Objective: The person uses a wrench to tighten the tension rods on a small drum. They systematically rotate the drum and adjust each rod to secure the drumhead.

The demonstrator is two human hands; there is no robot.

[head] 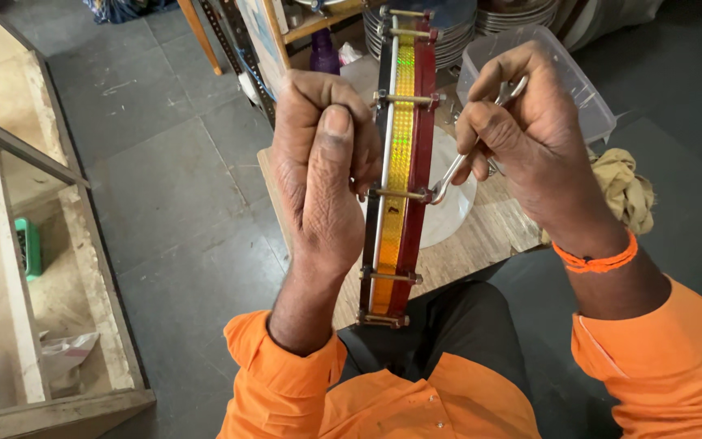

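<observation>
Frame drum (400, 162) stands on edge over the lap, just off the near edge of the wooden bench (481, 236), rim facing up so the tension bolts show. Left hand (322, 162) is fisted tight around the rim, bracing it. Right hand (530, 138) pinches a small metal wrench (458, 167), its tip set on a side bolt (404, 193). Cloth (623, 191) lies at the bench's right edge.

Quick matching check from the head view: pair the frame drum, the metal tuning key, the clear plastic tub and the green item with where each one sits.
1 frame drum
2 metal tuning key
3 clear plastic tub
4 green item

a in the wooden shelf, far left
b on edge, gripped by the left hand
c upper right, behind the right hand
d held in the right hand, tip on a rod

Pairs: 1-b, 2-d, 3-c, 4-a
</observation>
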